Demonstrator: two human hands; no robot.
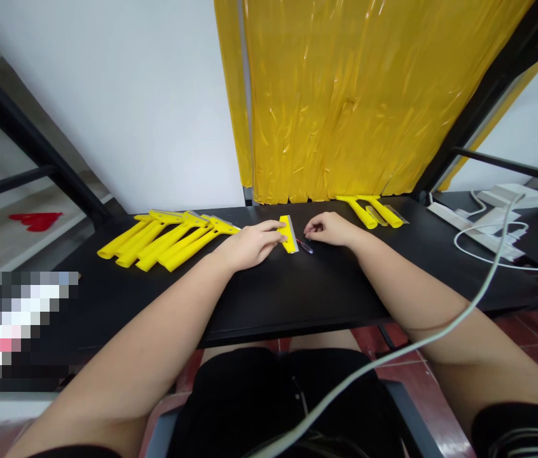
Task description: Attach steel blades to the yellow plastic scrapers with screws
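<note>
My left hand (255, 243) rests on a yellow scraper (287, 234) with a metal blade along its right edge. Its fingertips lie on the scraper's head, and the handle is hidden beneath the hand. Just right of the blade, my right hand (329, 229) is closed with thumb and fingers together; whatever it may pinch is too small to make out. Between the blade and that hand lies a small screwdriver (305, 247) with a dark handle, on the black table (278, 292).
Several yellow scrapers (164, 242) lie overlapping at the left. More scrapers (369, 213) lie at the back right, near the yellow plastic curtain (336, 102). White power strips (479, 229) sit at the far right. A pale cable (421, 343) crosses over my right forearm.
</note>
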